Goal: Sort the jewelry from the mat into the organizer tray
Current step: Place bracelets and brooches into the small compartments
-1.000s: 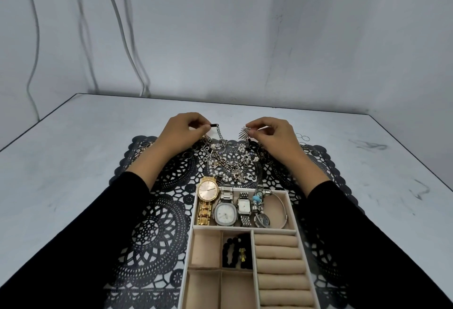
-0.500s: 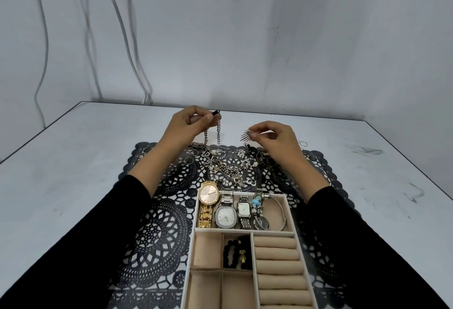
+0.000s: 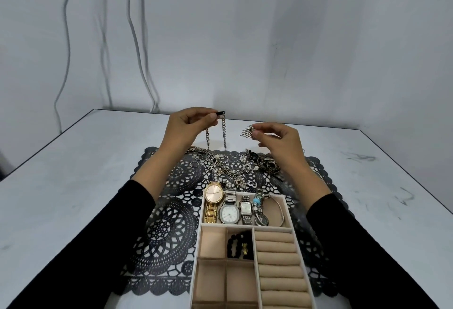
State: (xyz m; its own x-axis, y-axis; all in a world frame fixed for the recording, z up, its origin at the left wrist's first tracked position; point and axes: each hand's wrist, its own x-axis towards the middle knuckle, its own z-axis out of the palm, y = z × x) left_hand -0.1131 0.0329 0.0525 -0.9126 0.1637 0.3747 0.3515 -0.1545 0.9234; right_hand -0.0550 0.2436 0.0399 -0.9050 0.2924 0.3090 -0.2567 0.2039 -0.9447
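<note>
Hanging at centre frame, the silver chain [image 3: 223, 134] is pinched by its black end in the left hand [image 3: 182, 128]; its lower part joins the jewelry pile [image 3: 235, 171] on the black lace mat [image 3: 169, 230]. The right hand [image 3: 279, 142] pinches a spiked fan pendant [image 3: 247, 132]. Below, the organizer tray [image 3: 269, 228] holds watches [image 3: 229, 214] in its top compartment. Tray and mat rest on a grey table [image 3: 73, 186].
</note>
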